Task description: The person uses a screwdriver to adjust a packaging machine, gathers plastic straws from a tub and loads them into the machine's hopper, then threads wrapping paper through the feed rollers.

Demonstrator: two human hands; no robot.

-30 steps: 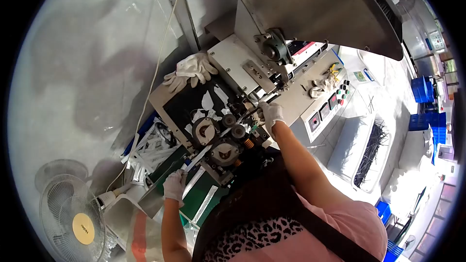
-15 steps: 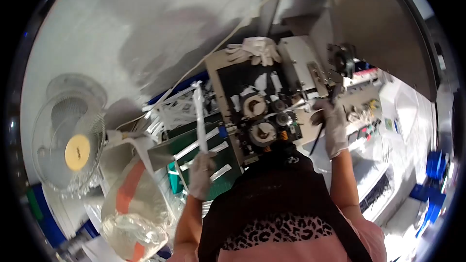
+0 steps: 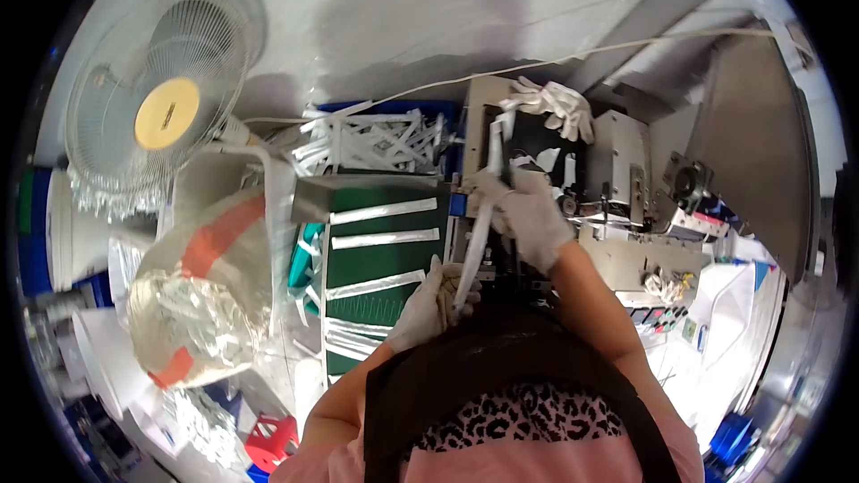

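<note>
A long, narrow white packet [image 3: 477, 246], slightly shiny, stands on a slant in front of my body. My left hand [image 3: 429, 306], in a white glove, is closed around its lower end. My right hand [image 3: 534, 219], gloved as well, has its fingers bent against the upper middle of the packet; a small dark item shows by those fingers, too unclear to name. Left of the packet lies a green conveyor belt [image 3: 371, 259] with several similar white packets on it. Behind my right hand sits a machine [image 3: 577, 161], partly covered by the hand and packet.
A blue bin [image 3: 455, 134] heaped with white packets stands behind the belt. White gloves [image 3: 559, 107] rest on the machine's back edge. To the left are a fan [image 3: 167, 114] and a large translucent bag [image 3: 201, 304]. A cable [image 3: 537, 63] runs along the wall.
My right hand has moved left from the machine's right side to the packet. My left hand has brought the packet right, off the belt area. The view has turned left.
</note>
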